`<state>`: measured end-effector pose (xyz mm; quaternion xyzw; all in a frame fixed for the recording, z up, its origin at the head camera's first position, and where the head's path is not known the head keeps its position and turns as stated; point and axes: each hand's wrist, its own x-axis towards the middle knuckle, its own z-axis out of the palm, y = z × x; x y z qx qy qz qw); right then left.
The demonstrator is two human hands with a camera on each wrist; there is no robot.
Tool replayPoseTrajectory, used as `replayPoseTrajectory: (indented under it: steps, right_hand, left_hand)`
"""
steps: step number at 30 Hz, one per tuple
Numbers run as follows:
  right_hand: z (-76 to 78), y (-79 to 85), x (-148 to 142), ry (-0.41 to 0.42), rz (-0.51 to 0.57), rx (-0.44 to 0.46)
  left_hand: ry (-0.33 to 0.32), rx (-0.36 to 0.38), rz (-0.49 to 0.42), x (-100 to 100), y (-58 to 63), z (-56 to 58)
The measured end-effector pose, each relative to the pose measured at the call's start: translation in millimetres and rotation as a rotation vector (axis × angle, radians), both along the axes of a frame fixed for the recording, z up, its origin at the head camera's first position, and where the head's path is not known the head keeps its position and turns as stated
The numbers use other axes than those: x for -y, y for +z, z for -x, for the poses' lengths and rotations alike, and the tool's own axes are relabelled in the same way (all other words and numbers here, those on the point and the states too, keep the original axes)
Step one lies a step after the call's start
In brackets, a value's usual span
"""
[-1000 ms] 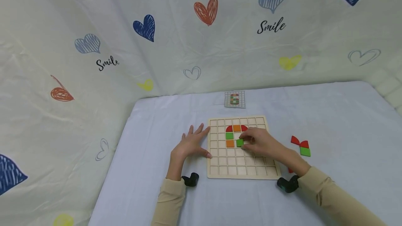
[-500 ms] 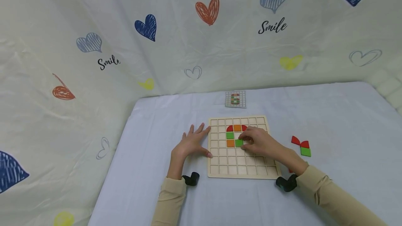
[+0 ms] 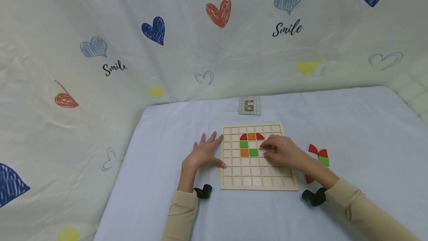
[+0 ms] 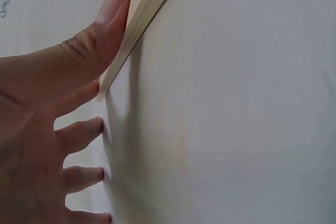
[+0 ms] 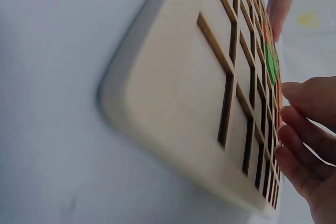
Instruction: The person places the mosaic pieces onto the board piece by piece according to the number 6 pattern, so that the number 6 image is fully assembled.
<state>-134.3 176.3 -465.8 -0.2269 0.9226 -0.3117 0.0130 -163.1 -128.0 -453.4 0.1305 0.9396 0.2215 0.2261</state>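
A wooden grid board point(image 3: 237, 180) lies flat on the white cloth. My left hand point(image 3: 200, 155) spreads its fingers at the board's left edge; in the left wrist view the thumb point(image 4: 89, 45) rests on the rim and several fingertips touch the cloth. Over the right part of the grid hovers my right hand point(image 3: 284, 152), fingers loosely bent and holding nothing. Just left of its fingertips, a green square tile point(image 3: 253, 152) sits in a cell beside an orange tile point(image 3: 245, 153). Above these are another green tile point(image 3: 243, 144), and a row of red quarter-round, orange point(image 3: 251, 136) and red quarter-round pieces.
Behind the board lies a small pattern card point(image 3: 249, 106). Right of it are two loose red pieces point(image 3: 323, 153) and a green tile point(image 3: 324, 161); another red piece point(image 3: 309, 178) shows under the right forearm. A cloth backdrop point(image 3: 180, 58) with printed hearts rises behind.
The green square tile has gone left into the cell beside the orange one, and my right hand has let go and drawn back to the right. My left hand stays put.
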Motion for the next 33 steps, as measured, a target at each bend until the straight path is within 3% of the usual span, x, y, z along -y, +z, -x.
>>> replayPoseTrajectory:
  steps: [5, 13, 18, 23, 33]
  right_hand:
    - [-5.0, 4.1, -19.6, -0.039, -0.009, 0.006]
    - [-16.2, 3.2, -55.3, -0.064, -0.011, -0.079]
    - [-21.6, 2.8, -73.8, -0.112, -0.046, -0.084]
    - [-23.5, 3.2, -87.5, -0.147, -0.086, -0.065]
    - [-26.3, 1.8, -108.3, -0.246, -0.100, -0.110]
  left_hand:
    - [0.005, -0.001, -0.003, -0.4, -0.6, -0.1]
    - [-0.002, -0.004, 0.012, 0.9, 1.9, -2.1]
    - [-0.005, -0.014, 0.006, 0.2, 3.6, -2.5]
    - [-0.002, -0.018, 0.002, 0.6, 2.4, -2.6]
    - [0.000, -0.016, -0.009, 0.7, 1.1, -3.2]
